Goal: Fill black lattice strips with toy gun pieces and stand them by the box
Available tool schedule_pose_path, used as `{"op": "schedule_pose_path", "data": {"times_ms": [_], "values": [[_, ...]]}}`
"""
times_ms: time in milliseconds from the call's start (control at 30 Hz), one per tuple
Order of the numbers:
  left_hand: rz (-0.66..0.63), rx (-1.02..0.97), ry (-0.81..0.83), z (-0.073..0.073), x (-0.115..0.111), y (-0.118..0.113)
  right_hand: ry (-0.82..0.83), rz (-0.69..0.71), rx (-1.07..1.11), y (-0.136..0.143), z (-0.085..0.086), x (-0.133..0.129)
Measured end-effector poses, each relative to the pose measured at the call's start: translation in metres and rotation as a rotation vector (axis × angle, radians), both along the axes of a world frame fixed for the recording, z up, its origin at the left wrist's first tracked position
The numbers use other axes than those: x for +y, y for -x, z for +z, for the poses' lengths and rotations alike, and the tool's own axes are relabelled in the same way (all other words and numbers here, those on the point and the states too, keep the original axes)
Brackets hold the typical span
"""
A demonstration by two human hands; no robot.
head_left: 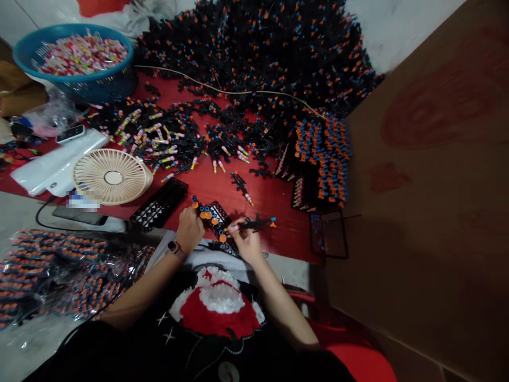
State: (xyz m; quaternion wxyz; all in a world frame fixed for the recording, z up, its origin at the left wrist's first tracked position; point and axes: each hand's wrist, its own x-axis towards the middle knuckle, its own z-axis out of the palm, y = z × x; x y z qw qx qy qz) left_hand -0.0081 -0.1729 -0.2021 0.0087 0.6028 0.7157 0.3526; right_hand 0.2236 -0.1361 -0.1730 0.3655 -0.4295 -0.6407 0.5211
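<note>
My right hand pinches a black toy gun, its blue-and-orange tip pointing right. The gun's other end is at my fingertips, beside a black perforated tray at the table's front edge. Several toy guns with orange and blue ends stand along this tray. My left hand, with a watch on the wrist, is closed at the tray's left side; its fingertips are hidden, so what they grip is unclear. Another black tray lies to the left. A single toy gun with a coloured wrapped end lies beyond my hands.
A large heap of black toy guns fills the table's back. Stacked rows stand at right beside a tall cardboard sheet. At left are a round fan and a blue basket of wrapped candies. Bagged toys lie below left.
</note>
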Motion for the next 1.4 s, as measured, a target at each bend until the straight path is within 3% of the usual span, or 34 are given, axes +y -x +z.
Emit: {"op": "schedule_pose_path", "data": {"times_ms": [133,200,300,400,500,600,733,967,1067,1167,1200,1267,1333,1400], "values": [[-0.06,-0.123,-0.071,0.022,-0.014,-0.001,-0.065,0.081,-0.108,0.003,0.004,-0.021],[-0.027,-0.17,-0.187,0.042,-0.028,-0.003,-0.132,0.077,-0.179,0.005,0.008,-0.021],[-0.111,0.002,-0.408,0.079,-0.045,-0.007,-0.156,0.088,-0.174,0.006,0.011,-0.019],[-0.252,0.161,-0.223,0.11,-0.046,-0.013,-0.142,0.076,-0.173,0.007,0.011,-0.018],[-0.303,0.135,-0.06,0.125,-0.035,-0.016,-0.165,0.064,-0.216,0.008,0.009,-0.018],[-0.266,0.089,-0.043,0.127,-0.027,-0.016,-0.243,0.102,-0.262,0.008,0.008,-0.018],[-0.298,0.162,-0.161,0.129,-0.024,-0.018,-0.324,0.182,-0.347,0.011,0.015,-0.017],[-0.363,0.184,-0.206,0.14,-0.023,-0.021,-0.245,0.344,-0.661,0.042,0.038,-0.016],[-0.307,0.146,-0.247,0.136,-0.03,-0.017,-0.2,0.36,-0.608,0.042,0.041,-0.009],[-0.162,0.092,-0.35,0.121,-0.043,-0.011,-0.117,0.384,-0.43,0.026,0.041,0.014],[-0.119,0.065,-0.364,0.115,-0.047,-0.009,-0.1,0.347,-0.372,0.018,0.04,0.025],[-0.066,0.014,-0.322,0.1,-0.055,-0.006,-0.134,0.134,-0.343,0.007,0.04,0.051],[-0.036,-0.032,-0.271,0.085,-0.06,-0.006,-0.238,-0.162,-0.466,0.001,0.037,0.075],[-0.031,-0.087,-0.212,0.071,-0.061,-0.006,-0.281,-0.331,-0.609,0.0,0.034,0.093]]}}
